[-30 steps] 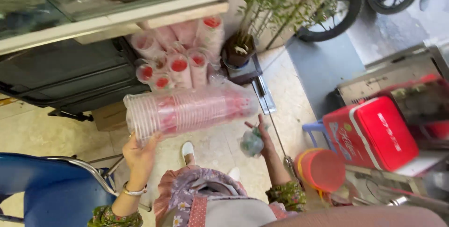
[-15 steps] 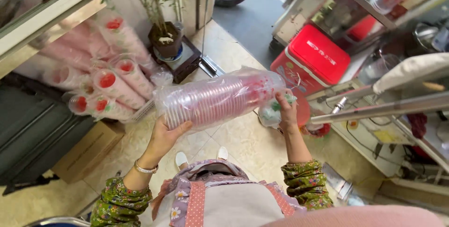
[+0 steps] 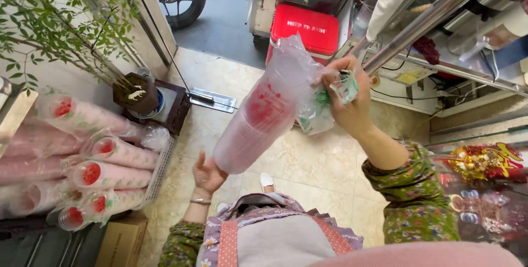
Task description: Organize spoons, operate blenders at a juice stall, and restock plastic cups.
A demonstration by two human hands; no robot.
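A long sleeve of stacked clear plastic cups with red print, wrapped in thin transparent film (image 3: 258, 118), is held aslant in front of the person, its upper end raised toward the right and its lower end dipping toward the left. The right hand (image 3: 346, 99) is lifted high, arm bent at the elbow and forearm rising from a green flowered sleeve (image 3: 415, 195); its fingers are closed around the bunched film at the top end of the sleeve, together with a crumpled green-and-white plastic scrap (image 3: 344, 88) pressed in the same grip. The left hand (image 3: 208, 173) sits lower, palm turned upward and fingers spread open, cupped under the bottom end of the stack and touching it without closing round it; a thin bracelet (image 3: 201, 201) circles that wrist.

Against the left wall lies a heap of more film-wrapped cup sleeves with red ends (image 3: 88, 162), resting partly on a white wire rack. Just behind them stands a small leafy plant in a dark pot (image 3: 135, 94) on a dark wooden stand. Beyond the raised end of the held sleeve sits a red plastic cooler box (image 3: 305, 30), near a slanting steel pole (image 3: 429, 17). Pale stone tiles (image 3: 308, 162) cover the floor beneath, and a white shoe tip (image 3: 267, 180) shows below the sleeve
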